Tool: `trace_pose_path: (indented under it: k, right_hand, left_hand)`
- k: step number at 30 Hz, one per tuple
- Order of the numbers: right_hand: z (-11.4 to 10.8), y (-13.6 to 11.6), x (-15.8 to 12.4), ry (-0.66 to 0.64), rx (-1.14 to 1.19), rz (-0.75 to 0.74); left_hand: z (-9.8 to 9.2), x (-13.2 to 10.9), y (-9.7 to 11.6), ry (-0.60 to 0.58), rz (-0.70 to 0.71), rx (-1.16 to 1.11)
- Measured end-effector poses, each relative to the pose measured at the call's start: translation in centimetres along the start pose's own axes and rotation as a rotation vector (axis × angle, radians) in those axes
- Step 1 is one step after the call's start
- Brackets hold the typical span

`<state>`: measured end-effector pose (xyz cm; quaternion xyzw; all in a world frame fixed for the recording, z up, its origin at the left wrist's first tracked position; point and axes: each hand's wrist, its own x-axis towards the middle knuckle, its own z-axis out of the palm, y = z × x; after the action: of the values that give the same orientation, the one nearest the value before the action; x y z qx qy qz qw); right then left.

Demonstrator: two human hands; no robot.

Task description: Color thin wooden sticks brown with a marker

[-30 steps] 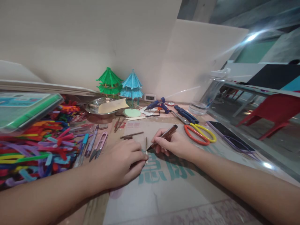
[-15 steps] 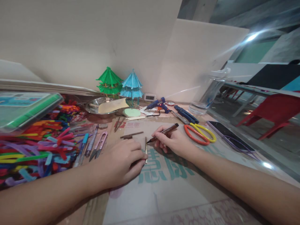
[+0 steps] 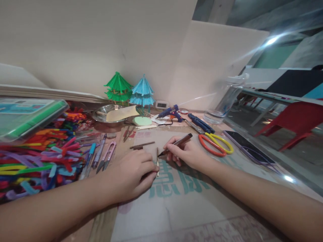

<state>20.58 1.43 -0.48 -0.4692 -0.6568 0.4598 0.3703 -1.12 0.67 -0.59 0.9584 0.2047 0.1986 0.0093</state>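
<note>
Near the middle of the paper-covered board (image 3: 141, 215), my left hand (image 3: 133, 173) pinches the near end of a thin wooden stick (image 3: 157, 163). The stick's far part is brown, its near part pale. My right hand (image 3: 185, 153) grips a brown marker (image 3: 178, 143) like a pen, its tip touching or almost touching the stick's side. A brown marker cap (image 3: 137, 147) lies just beyond my left hand. Beside the cap rests a separate brown stick (image 3: 142, 145).
Pipe cleaners (image 3: 37, 161) pile up at the left under a plastic case (image 3: 30, 117). Scissors (image 3: 216, 144) and a phone (image 3: 248, 146) lie right. Behind are a glue gun (image 3: 171, 112), a metal dish (image 3: 98, 116), a water jug (image 3: 217, 109), a green tree (image 3: 118, 87) and a blue tree (image 3: 142, 90).
The marker tip has shifted slightly nearer to me along the stick, and more of its far part looks brown. My left hand keeps its place.
</note>
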Motion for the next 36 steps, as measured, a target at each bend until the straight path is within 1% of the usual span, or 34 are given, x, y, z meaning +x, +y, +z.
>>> trace_pose_path:
  k: [2, 7, 11, 15, 18, 20, 24, 30, 33, 36]
  right_hand:
    - [0.06, -0.06, 0.06, 0.007, 0.001, 0.001]
    - [0.21, -0.12, 0.02, -0.030, 0.004, 0.015]
    - [0.42, -0.07, -0.03, -0.015, 0.036, 0.013]
    - [0.46, -0.10, -0.06, 0.010, 0.081, 0.029]
    - [0.36, -0.08, -0.06, 0.045, 0.110, -0.009]
    - [0.33, -0.02, -0.03, 0.052, 0.121, -0.025]
    - [0.41, 0.13, 0.06, 0.056, 0.117, -0.009]
    - [0.40, 0.25, 0.10, 0.035, 0.051, -0.014]
    - [0.38, 0.27, 0.14, 0.025, 0.047, -0.019]
    - [0.40, 0.25, 0.13, 0.025, 0.050, -0.018]
  left_hand:
    - [0.05, -0.09, 0.00, 0.012, 0.001, -0.003]
    - [0.08, -0.23, 0.07, 0.033, -0.011, 0.003]
    - [0.07, -0.22, 0.11, 0.022, -0.014, 0.013]
    - [0.11, -0.19, 0.12, 0.044, -0.018, 0.014]
    - [0.14, -0.17, 0.13, 0.057, -0.029, 0.020]
    - [0.14, -0.16, 0.13, 0.054, -0.035, 0.023]
    - [0.10, -0.14, 0.12, 0.038, -0.038, 0.028]
    - [-0.03, -0.14, 0.21, 0.059, -0.008, 0.051]
    - [-0.11, -0.18, 0.30, 0.074, 0.029, 0.094]
    - [-0.10, -0.22, 0.29, 0.073, 0.029, 0.095]
